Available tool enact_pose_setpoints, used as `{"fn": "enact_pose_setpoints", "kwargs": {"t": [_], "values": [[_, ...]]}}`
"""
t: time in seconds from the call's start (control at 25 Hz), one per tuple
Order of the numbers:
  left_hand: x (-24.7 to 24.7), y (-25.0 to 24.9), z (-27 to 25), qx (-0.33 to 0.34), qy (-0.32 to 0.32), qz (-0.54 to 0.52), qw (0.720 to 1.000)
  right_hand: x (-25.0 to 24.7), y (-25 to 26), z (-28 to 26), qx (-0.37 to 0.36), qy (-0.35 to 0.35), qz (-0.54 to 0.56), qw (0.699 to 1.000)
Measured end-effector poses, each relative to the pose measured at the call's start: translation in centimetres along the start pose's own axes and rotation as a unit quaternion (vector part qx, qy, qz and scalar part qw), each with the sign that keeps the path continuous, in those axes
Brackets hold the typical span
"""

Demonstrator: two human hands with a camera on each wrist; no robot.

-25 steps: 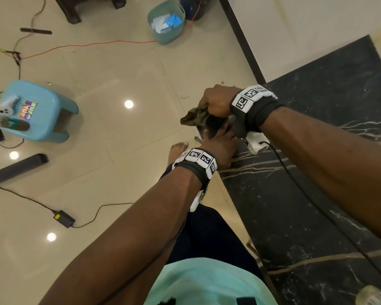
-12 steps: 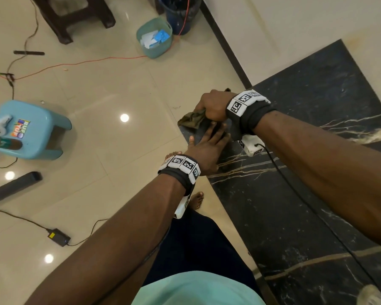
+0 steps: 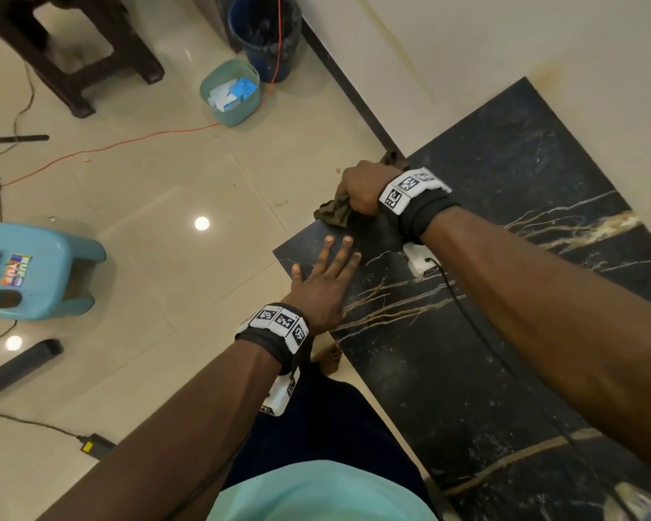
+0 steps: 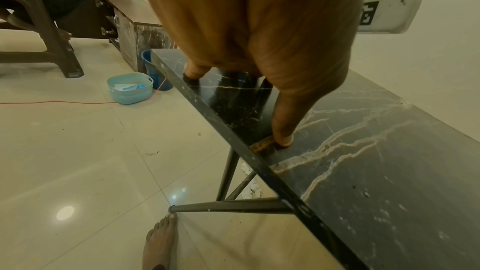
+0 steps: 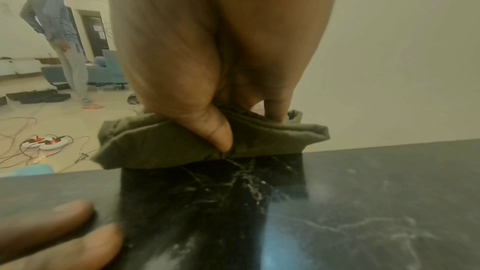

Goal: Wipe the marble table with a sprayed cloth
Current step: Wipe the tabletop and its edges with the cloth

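Olive cloth bunched at bench corner, upper centre of head view. Right hand fingers curl round it, thumb pinching. Left hand flat, fingers spread, just below cloth. Unwiped length of bench runs toward lower right, right hand nearer.

On my feed: bare forearms, black wristbands bearing white square-coded marker tiles, white camera units beneath, one black cable, mint-green shirt, dark trousers, bare feet.

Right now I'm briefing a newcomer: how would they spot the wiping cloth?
Find the black marble table and go to its far corner. The cloth is the crumpled olive-green wad there, in the right hand; nothing else on the slab is fabric.
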State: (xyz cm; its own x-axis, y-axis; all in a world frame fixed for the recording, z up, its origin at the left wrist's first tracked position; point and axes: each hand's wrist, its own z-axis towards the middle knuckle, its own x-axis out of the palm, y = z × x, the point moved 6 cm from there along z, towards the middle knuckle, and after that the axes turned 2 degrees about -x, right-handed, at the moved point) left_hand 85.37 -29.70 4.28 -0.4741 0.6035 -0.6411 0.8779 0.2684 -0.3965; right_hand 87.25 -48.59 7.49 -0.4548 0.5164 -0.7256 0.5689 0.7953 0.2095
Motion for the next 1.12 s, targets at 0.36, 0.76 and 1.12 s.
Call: {"fn": "enact_pose_setpoints", "kwargs": {"t": [0.36,0.76,1.12], "values": [[0.0,-0.1,0.1,-0.016,-0.005,-0.007,1.000,-1.2,-2.9,0.3,-0.006,0.009,0.021,1.000],[-5.0,-5.4,7.7,0.037,-0.016,0.036,0.999,-3.1,-9.3,1.6,0.028,0.010,0.001,1.000],[-4.6,-5.5,8.9,0.019,0.031,0.015,0.999,-4.6,-13.4,0.9,0.068,-0.015,-0.038,0.997]]}}
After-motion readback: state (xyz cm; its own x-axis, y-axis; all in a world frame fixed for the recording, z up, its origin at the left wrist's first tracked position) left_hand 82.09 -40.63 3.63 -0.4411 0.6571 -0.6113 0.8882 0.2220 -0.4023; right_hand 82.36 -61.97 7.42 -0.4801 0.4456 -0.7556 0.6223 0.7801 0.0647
